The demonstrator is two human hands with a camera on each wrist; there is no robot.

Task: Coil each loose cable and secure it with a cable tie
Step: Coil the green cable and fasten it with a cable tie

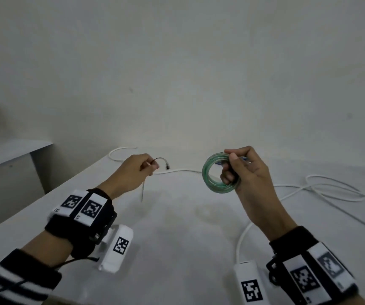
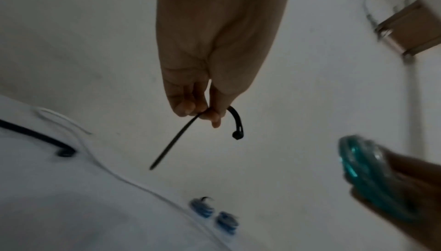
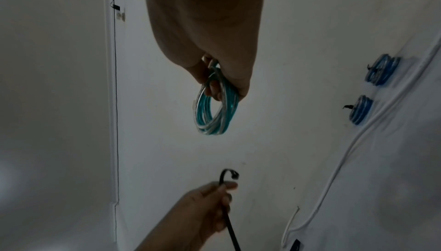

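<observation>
1. Head view: both forearms reach forward above the white table, hands raised and well apart.
2. Left hand, knuckles up, pinches a thin black plastic cable tie between thumb and fingertips; its head arches over the fingers and its tail hangs down.
3. Right hand holds a coiled ring of translucent green cable upright, thumb over the loops and fingers curled through the middle.
4. Two small blue coiled cables, each with a black tie, lie on the table beside a loose white cord.
</observation>
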